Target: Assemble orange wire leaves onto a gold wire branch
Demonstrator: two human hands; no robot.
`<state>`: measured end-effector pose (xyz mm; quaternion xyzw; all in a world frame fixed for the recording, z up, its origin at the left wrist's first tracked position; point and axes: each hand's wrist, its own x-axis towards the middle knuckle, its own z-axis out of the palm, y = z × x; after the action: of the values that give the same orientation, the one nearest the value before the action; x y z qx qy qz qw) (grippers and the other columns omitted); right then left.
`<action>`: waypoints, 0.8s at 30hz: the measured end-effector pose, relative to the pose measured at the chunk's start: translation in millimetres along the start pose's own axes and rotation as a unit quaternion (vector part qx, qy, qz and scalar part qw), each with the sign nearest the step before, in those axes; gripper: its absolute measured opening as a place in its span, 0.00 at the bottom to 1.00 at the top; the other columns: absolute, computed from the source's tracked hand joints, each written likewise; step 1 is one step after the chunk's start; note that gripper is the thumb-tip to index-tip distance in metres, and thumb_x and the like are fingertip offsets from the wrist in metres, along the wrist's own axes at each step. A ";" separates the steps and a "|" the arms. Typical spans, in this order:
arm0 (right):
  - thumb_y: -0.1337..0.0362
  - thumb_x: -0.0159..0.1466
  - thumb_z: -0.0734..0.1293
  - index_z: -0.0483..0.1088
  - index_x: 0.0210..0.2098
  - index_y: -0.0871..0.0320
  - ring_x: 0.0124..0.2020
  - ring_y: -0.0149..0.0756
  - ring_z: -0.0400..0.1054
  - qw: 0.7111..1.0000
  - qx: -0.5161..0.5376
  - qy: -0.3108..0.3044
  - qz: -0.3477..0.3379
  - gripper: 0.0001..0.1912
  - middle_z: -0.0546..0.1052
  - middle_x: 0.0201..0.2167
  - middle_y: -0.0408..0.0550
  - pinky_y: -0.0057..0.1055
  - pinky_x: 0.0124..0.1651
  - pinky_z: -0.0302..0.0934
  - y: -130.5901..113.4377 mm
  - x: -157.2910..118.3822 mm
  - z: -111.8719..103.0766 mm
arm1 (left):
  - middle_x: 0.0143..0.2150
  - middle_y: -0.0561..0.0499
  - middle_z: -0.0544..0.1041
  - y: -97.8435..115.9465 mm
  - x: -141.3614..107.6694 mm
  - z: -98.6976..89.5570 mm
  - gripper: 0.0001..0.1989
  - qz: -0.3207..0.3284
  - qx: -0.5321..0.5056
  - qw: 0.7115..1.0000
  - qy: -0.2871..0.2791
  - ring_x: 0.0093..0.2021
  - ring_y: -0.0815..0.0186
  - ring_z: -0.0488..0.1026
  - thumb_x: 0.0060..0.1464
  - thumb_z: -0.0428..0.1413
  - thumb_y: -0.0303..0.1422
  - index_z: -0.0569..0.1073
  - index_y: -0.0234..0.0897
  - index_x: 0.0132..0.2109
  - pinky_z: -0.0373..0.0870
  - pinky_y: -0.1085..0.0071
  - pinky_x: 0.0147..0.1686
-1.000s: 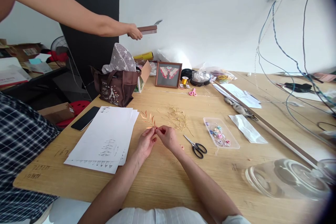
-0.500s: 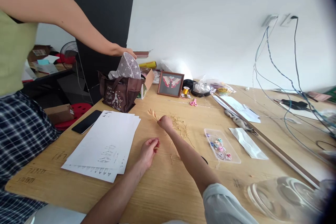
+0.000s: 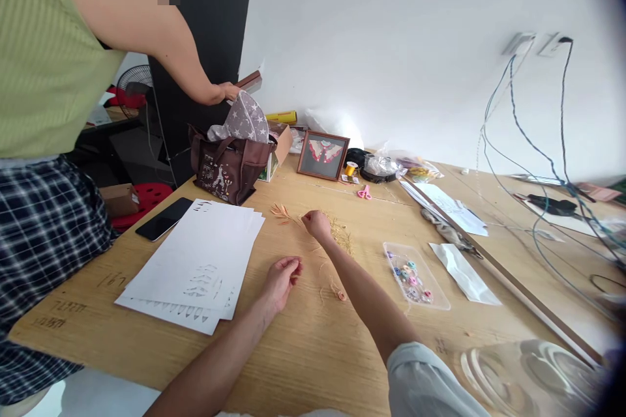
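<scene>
Right hand: the right hand [image 3: 317,225] sits over the middle of the tabletop [image 3: 293,365], fingers pinched together right at the stem end of a peach paper leaf sprig [image 3: 282,213]; whether it grips the stem, I cannot tell.
Left hand: the left hand [image 3: 283,283] is loosely curled and nearer the person, beside the paper stack; nothing shows in it.
Task's thing: the sprig lies on the tabletop, just left of a tangle of golden dried strands [image 3: 341,236]. A small orange curl [image 3: 341,295] lies below them.
Writing: faint handwritten marks [image 3: 63,313] on the tabletop's near edge are too blurred to read. The lettering on the bag's print is also unreadable, and no brand can be made out.
Containers: a clear plastic tray [image 3: 415,277] holds small coloured beads. A brown tote bag [image 3: 229,171] with an Eiffel Tower print has star-patterned fabric [image 3: 239,118] sticking out of it.
Paper: a stack of white sheets [image 3: 195,260] with leaf-shaped outlines lies left of the hands, a black smartphone [image 3: 163,219] just beyond it.
Far edge: a framed collar picture [image 3: 323,155], a yellow thread spool [image 3: 353,169] and pink scissors [image 3: 364,192].
Co-worker: a co-worker's hand [image 3: 225,92] holds a flat brown object [image 3: 249,81] above the bag.
</scene>
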<state>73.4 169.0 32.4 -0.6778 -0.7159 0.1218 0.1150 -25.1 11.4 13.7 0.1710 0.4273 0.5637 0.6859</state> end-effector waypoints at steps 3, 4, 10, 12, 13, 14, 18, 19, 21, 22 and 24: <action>0.61 0.58 0.61 0.75 0.36 0.56 0.37 0.40 0.71 1.000 -0.010 -0.001 -0.025 0.12 0.77 0.34 0.53 0.28 0.34 0.58 -5.0 1.0 2.7 | 0.26 0.50 0.73 -1.0 0.8 -1.0 0.12 0.000 -0.004 1.000 -0.005 0.26 0.72 0.67 0.34 0.63 0.32 0.74 0.32 0.30 0.55 0.77 0.24; 0.61 0.58 0.62 0.75 0.35 0.56 0.37 0.41 0.71 0.999 -0.014 -0.002 -0.031 0.11 0.77 0.35 0.54 0.28 0.34 0.58 -7.4 1.4 4.4 | 0.27 0.50 0.73 -1.2 1.2 -1.5 0.12 0.000 -0.004 1.000 -0.007 0.26 0.72 0.67 0.34 0.63 0.32 0.74 0.32 0.30 0.55 0.77 0.24; 0.63 0.57 0.63 0.74 0.39 0.56 0.42 0.42 0.69 0.998 -0.028 0.008 -0.058 0.12 0.76 0.40 0.54 0.29 0.39 0.59 -17.3 6.6 13.3 | 0.26 0.50 0.73 -1.8 3.0 -3.5 0.13 -0.002 -0.002 1.000 -0.011 0.26 0.73 0.67 0.35 0.63 0.34 0.74 0.31 0.31 0.55 0.78 0.24; 0.64 0.58 0.62 0.73 0.40 0.55 0.43 0.42 0.68 0.997 -0.031 0.009 -0.066 0.13 0.76 0.41 0.53 0.28 0.40 0.58 -18.9 8.6 14.8 | 0.26 0.50 0.73 -1.9 3.1 -3.4 0.14 -0.004 -0.001 1.000 -0.010 0.26 0.73 0.67 0.34 0.64 0.34 0.73 0.31 0.31 0.55 0.78 0.24; 0.65 0.58 0.61 0.74 0.40 0.55 0.43 0.42 0.68 0.997 -0.033 0.007 -0.067 0.13 0.76 0.41 0.53 0.28 0.40 0.58 -19.5 9.3 15.5 | 0.26 0.50 0.73 -1.9 3.1 -3.2 0.14 -0.004 -0.001 1.000 -0.010 0.26 0.73 0.66 0.34 0.64 0.34 0.73 0.31 0.31 0.55 0.78 0.24; 0.66 0.58 0.61 0.74 0.39 0.56 0.42 0.42 0.69 0.997 -0.035 0.004 -0.067 0.12 0.76 0.40 0.54 0.28 0.39 0.58 -20.0 9.7 16.2 | 0.26 0.50 0.73 -1.9 3.0 -3.0 0.14 -0.004 -0.001 1.000 -0.009 0.26 0.73 0.66 0.34 0.64 0.34 0.73 0.31 0.31 0.55 0.78 0.24; 0.67 0.59 0.60 0.75 0.37 0.58 0.39 0.42 0.70 0.997 -0.040 -0.002 -0.068 0.13 0.77 0.37 0.56 0.28 0.37 0.57 -19.7 9.2 19.3 | 0.26 0.51 0.72 -1.6 2.8 -1.9 0.13 -0.007 -0.002 1.000 -0.011 0.26 0.73 0.66 0.34 0.63 0.33 0.73 0.31 0.30 0.55 0.78 0.23; 0.67 0.59 0.60 0.74 0.38 0.58 0.39 0.42 0.70 0.997 -0.040 -0.001 -0.070 0.13 0.77 0.37 0.56 0.28 0.37 0.57 -19.1 8.9 19.7 | 0.26 0.51 0.72 -1.4 2.7 -1.7 0.13 -0.007 -0.001 1.000 -0.011 0.26 0.73 0.66 0.34 0.63 0.33 0.73 0.31 0.30 0.54 0.78 0.23; 0.67 0.59 0.59 0.74 0.38 0.58 0.40 0.42 0.70 0.997 -0.038 0.001 -0.074 0.13 0.77 0.38 0.55 0.28 0.37 0.57 -17.8 8.8 20.1 | 0.26 0.51 0.72 -1.1 2.5 -1.4 0.13 -0.005 0.001 1.000 -0.011 0.26 0.73 0.66 0.35 0.63 0.33 0.73 0.31 0.30 0.54 0.78 0.23; 0.67 0.59 0.60 0.74 0.38 0.58 0.40 0.42 0.70 0.997 -0.037 0.002 -0.075 0.13 0.77 0.38 0.55 0.28 0.36 0.57 -17.3 8.9 19.9 | 0.26 0.51 0.72 -0.9 2.3 -1.3 0.13 -0.003 0.001 1.000 -0.011 0.26 0.73 0.66 0.35 0.63 0.33 0.73 0.31 0.30 0.54 0.78 0.23; 0.66 0.59 0.60 0.74 0.38 0.58 0.39 0.42 0.70 0.997 -0.035 0.001 -0.073 0.12 0.77 0.37 0.54 0.28 0.36 0.57 -17.1 9.5 19.1 | 0.27 0.51 0.72 -0.3 1.9 -1.1 0.13 -0.002 0.002 1.000 -0.013 0.27 0.73 0.66 0.35 0.63 0.33 0.72 0.31 0.30 0.54 0.77 0.23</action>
<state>50.4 177.2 20.1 -0.6275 -0.7671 0.0873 0.1010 -25.8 12.8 12.1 0.1786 0.4200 0.5589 0.6924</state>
